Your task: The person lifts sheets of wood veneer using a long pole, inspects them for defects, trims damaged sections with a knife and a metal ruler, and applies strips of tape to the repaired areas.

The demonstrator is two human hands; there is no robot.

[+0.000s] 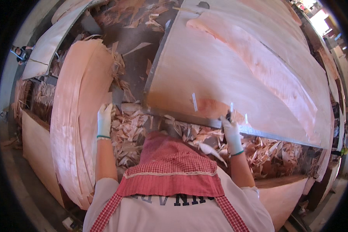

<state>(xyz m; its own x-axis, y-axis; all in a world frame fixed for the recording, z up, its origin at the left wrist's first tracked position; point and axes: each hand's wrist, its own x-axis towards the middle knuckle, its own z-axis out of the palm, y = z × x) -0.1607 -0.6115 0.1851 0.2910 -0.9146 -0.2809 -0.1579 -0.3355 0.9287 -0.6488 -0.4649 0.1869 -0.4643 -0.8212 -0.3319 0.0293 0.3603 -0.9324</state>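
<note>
right hand (232, 133): closed on a small dark tool, at the near edge of the big wood sheet (220, 65) | sheet runs long, left to right, away from the grip | left hand (104, 120): flat and open on the wood stack (75, 116), far left of the sheet

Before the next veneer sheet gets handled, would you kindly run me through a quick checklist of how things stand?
1. Left hand gloved, resting on the veneer stack edge: ok.
2. Right hand gloved, at the near edge of the veneer sheet, holding a small dark tool: ok; tool type cannot tell.
3. Sheet flat on the table edge: ok.
4. Tape strips stuck on sheet: ok.
5. Veneer scraps piled under the hands: not ok.
</note>
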